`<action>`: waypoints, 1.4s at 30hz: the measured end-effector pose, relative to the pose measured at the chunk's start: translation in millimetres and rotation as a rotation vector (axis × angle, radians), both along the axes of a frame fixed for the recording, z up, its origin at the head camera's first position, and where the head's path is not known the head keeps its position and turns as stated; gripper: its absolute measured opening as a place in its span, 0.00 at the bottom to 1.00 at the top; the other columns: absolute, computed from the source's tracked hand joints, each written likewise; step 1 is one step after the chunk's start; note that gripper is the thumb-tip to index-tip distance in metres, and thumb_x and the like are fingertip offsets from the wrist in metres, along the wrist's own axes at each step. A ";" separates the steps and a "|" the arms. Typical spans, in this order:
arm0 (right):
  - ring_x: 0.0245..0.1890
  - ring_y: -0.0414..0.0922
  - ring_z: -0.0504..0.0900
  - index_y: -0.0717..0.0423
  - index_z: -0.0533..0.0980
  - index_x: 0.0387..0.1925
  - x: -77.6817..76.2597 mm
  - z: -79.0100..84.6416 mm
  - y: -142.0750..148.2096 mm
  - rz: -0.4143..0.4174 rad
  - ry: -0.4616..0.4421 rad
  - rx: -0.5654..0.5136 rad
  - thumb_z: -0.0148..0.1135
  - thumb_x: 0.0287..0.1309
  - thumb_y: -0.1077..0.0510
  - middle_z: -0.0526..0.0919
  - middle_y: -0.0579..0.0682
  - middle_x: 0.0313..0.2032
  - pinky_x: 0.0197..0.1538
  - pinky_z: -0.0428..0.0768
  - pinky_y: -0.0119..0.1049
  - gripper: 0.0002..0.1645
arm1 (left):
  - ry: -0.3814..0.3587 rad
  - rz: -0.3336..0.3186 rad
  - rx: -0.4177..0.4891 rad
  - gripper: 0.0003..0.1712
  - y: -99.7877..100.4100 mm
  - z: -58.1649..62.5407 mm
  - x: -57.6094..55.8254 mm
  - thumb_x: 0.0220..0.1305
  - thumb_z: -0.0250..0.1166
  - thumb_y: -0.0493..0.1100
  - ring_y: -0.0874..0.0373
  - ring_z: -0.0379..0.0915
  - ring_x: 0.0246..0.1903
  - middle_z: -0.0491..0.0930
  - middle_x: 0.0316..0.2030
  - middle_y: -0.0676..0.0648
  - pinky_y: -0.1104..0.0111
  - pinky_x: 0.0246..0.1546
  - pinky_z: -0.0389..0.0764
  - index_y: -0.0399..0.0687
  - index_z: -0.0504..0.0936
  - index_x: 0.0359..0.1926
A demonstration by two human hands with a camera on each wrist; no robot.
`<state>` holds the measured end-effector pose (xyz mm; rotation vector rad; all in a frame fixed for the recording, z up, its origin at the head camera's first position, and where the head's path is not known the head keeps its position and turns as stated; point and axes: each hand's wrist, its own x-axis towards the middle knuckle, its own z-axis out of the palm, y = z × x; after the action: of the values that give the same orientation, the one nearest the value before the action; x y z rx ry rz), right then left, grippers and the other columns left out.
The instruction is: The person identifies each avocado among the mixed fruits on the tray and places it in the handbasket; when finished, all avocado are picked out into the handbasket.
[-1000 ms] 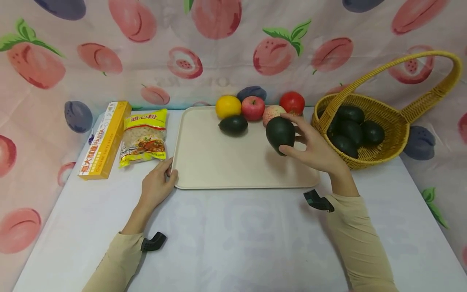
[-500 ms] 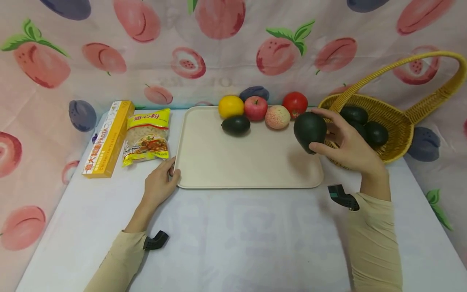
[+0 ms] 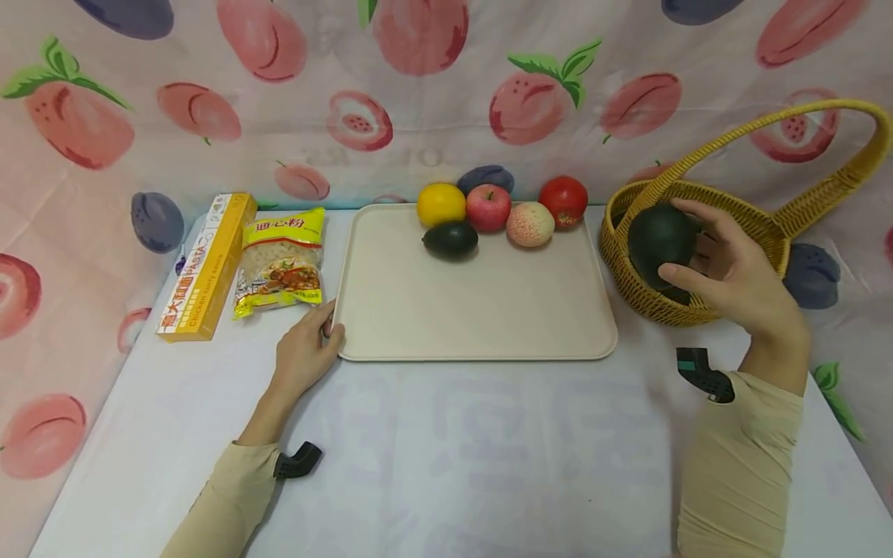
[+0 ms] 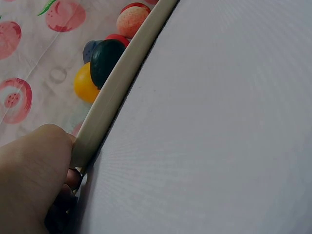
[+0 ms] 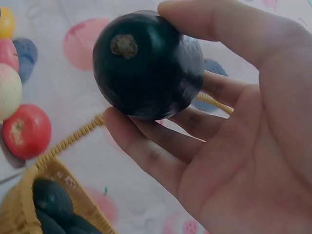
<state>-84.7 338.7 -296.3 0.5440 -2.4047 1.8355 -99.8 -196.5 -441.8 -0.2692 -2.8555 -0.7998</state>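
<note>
My right hand (image 3: 743, 275) grips a dark green avocado (image 3: 659, 242) between thumb and fingers, in front of the wicker basket's (image 3: 617, 256) left side in the head view. In the right wrist view, that avocado (image 5: 146, 68) shows its pale stem scar, and more avocados (image 5: 51, 200) lie in the basket lower left. My left hand (image 3: 307, 345) holds the beige tray (image 3: 474, 310) by its near left corner. From the left wrist view, the thumb lies against the tray's edge (image 4: 109, 97) with fingertips below it, partly hidden.
Along the tray's back stand a yellow fruit (image 3: 441, 203), an apple (image 3: 488, 208), a speckled peach (image 3: 530, 225), a tomato (image 3: 563, 201) and another avocado (image 3: 450, 240). Left of the tray lie a pasta bag (image 3: 282, 260) and a pasta box (image 3: 207, 267). The basket's handle (image 3: 760, 116) arches high.
My right hand has carried the avocado rightward, from above the tray to the basket. The left hand keeps its hold on the tray's corner.
</note>
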 end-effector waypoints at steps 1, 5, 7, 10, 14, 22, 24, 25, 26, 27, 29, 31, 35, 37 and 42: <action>0.50 0.40 0.77 0.61 0.58 0.68 0.5 -0.1 2.6 -0.009 0.001 -0.010 0.57 0.44 0.83 0.66 0.53 0.60 0.47 0.76 0.20 0.48 | 0.001 0.000 0.001 0.26 -0.1 -0.1 0.3 0.62 0.56 0.44 0.61 0.54 0.18 0.68 0.25 0.51 0.68 0.17 0.55 0.42 0.73 0.60; 0.51 0.38 0.77 0.61 0.59 0.67 2.1 -2.3 12.8 -0.082 0.019 0.020 0.58 0.44 0.82 0.67 0.52 0.59 0.47 0.75 0.19 0.47 | 0.005 -0.002 0.002 0.26 -0.5 -0.6 0.8 0.62 0.56 0.44 0.61 0.54 0.19 0.68 0.26 0.51 0.69 0.17 0.55 0.42 0.73 0.61; 0.51 0.35 0.77 0.60 0.60 0.67 2.8 -4.5 18.5 -0.146 0.037 0.084 0.59 0.45 0.81 0.68 0.49 0.59 0.46 0.75 0.17 0.46 | 0.006 -0.005 0.005 0.26 -0.3 -0.3 1.1 0.62 0.56 0.44 0.61 0.54 0.19 0.68 0.26 0.51 0.69 0.17 0.55 0.42 0.73 0.61; 0.49 0.33 0.77 0.56 0.60 0.68 4.4 -8.7 27.8 -0.239 0.047 0.151 0.60 0.46 0.80 0.69 0.45 0.57 0.45 0.74 0.16 0.46 | 0.010 -0.008 0.007 0.26 -0.6 -0.2 0.9 0.62 0.57 0.44 0.61 0.55 0.19 0.69 0.26 0.50 0.69 0.17 0.55 0.41 0.74 0.60; 0.42 0.30 0.76 0.47 0.60 0.68 7.0 -12.7 37.8 -0.373 0.005 0.243 0.62 0.50 0.73 0.68 0.40 0.56 0.41 0.72 0.13 0.45 | 0.012 -0.009 0.007 0.25 -1.0 0.3 0.5 0.62 0.57 0.44 0.61 0.55 0.19 0.69 0.26 0.50 0.69 0.17 0.55 0.41 0.74 0.60; 0.41 0.26 0.72 0.38 0.58 0.69 8.3 -20.4 51.9 -0.526 -0.148 0.325 0.65 0.54 0.62 0.64 0.37 0.60 0.37 0.69 0.12 0.43 | 0.002 -0.003 0.006 0.26 -0.8 0.5 1.3 0.62 0.57 0.44 0.60 0.55 0.19 0.68 0.25 0.51 0.68 0.17 0.55 0.41 0.74 0.60; 0.43 0.26 0.71 0.35 0.57 0.69 9.0 -21.4 54.7 -0.567 -0.198 0.337 0.65 0.55 0.58 0.62 0.35 0.61 0.37 0.67 0.12 0.43 | 0.004 -0.002 0.006 0.26 -0.8 0.1 1.2 0.62 0.56 0.45 0.60 0.55 0.19 0.68 0.25 0.51 0.68 0.17 0.55 0.42 0.74 0.60; 0.44 0.26 0.70 0.33 0.56 0.69 9.2 -21.7 55.9 -0.583 -0.219 0.344 0.65 0.55 0.57 0.61 0.35 0.61 0.38 0.67 0.13 0.43 | 0.005 -0.002 0.005 0.26 -0.7 -0.1 1.1 0.62 0.56 0.45 0.60 0.55 0.19 0.68 0.25 0.50 0.68 0.17 0.55 0.42 0.74 0.60; 0.45 0.26 0.70 0.32 0.56 0.69 9.2 -21.9 56.9 -0.596 -0.236 0.346 0.65 0.55 0.56 0.61 0.35 0.62 0.39 0.67 0.14 0.43 | 0.006 -0.002 0.005 0.26 -0.7 -0.1 1.0 0.62 0.56 0.45 0.60 0.55 0.19 0.68 0.25 0.50 0.68 0.17 0.55 0.42 0.74 0.60; 0.48 0.27 0.70 0.31 0.55 0.69 9.0 -22.2 57.7 -0.609 -0.256 0.353 0.64 0.56 0.54 0.60 0.34 0.63 0.43 0.68 0.16 0.43 | 0.006 -0.002 0.005 0.26 -0.6 -0.4 0.7 0.62 0.56 0.45 0.60 0.55 0.19 0.68 0.25 0.50 0.68 0.17 0.55 0.42 0.74 0.60; 0.54 0.30 0.69 0.29 0.54 0.69 8.1 -23.4 59.6 -0.624 -0.296 0.367 0.64 0.56 0.51 0.58 0.33 0.64 0.53 0.69 0.22 0.43 | 0.007 -0.002 0.004 0.26 -0.5 -0.5 0.4 0.62 0.57 0.44 0.60 0.55 0.19 0.68 0.25 0.50 0.68 0.17 0.55 0.42 0.74 0.60; 0.60 0.35 0.67 0.27 0.52 0.69 6.5 -25.0 61.2 -0.633 -0.336 0.401 0.63 0.56 0.47 0.56 0.37 0.68 0.62 0.68 0.34 0.44 | 0.006 -0.003 0.004 0.26 -0.5 -0.4 0.3 0.62 0.57 0.44 0.60 0.55 0.19 0.68 0.25 0.50 0.68 0.17 0.55 0.41 0.74 0.60; 0.68 0.48 0.61 0.24 0.49 0.69 4.2 -29.6 64.4 -0.635 -0.394 0.455 0.62 0.54 0.41 0.50 0.41 0.72 0.65 0.64 0.54 0.45 | 0.008 -0.008 0.007 0.26 -0.9 -0.1 0.0 0.62 0.57 0.44 0.60 0.55 0.19 0.68 0.25 0.50 0.68 0.17 0.55 0.41 0.73 0.60; 0.68 0.54 0.60 0.25 0.48 0.69 4.0 -32.2 66.1 -0.630 -0.406 0.473 0.61 0.54 0.40 0.48 0.42 0.73 0.64 0.64 0.58 0.46 | 0.010 -0.011 0.009 0.25 -1.0 0.0 -0.3 0.62 0.56 0.44 0.60 0.54 0.19 0.68 0.25 0.50 0.69 0.17 0.55 0.41 0.73 0.60; 0.64 0.62 0.58 0.28 0.45 0.71 3.5 -38.1 70.8 -0.628 -0.451 0.537 0.59 0.54 0.35 0.49 0.54 0.73 0.60 0.63 0.64 0.49 | 0.005 -0.014 0.006 0.25 -1.1 -0.1 -0.8 0.63 0.56 0.44 0.61 0.55 0.19 0.68 0.25 0.51 0.69 0.17 0.55 0.41 0.73 0.60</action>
<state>-81.2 409.6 -334.4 -0.6295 -2.8746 1.1273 -100.7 -197.7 -442.0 -0.2907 -2.8489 -0.8096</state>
